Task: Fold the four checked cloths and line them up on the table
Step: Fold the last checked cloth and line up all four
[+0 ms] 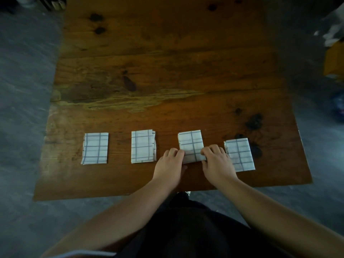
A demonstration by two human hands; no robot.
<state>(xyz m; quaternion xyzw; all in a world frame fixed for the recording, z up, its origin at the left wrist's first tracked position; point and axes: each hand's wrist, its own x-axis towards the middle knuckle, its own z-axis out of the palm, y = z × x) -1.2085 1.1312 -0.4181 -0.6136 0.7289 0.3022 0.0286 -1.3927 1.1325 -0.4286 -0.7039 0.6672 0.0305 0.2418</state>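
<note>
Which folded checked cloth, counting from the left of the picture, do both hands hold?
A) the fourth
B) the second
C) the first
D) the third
D: the left hand and the right hand grip the near corners of the third cloth in the row on the table.

Single head-worn wide-angle view, aimed steeply down onto the wooden table.

Set above and just short of the table's near edge, facing toward its far end, which runs out at the top of frame. Close, yet wide enough to span the table's full width, bordered by floor left, right and below the near edge. Centred slightly right of the table's middle, over the left hand and right hand gripping one folded cloth. Blurred toward the margins.
</note>
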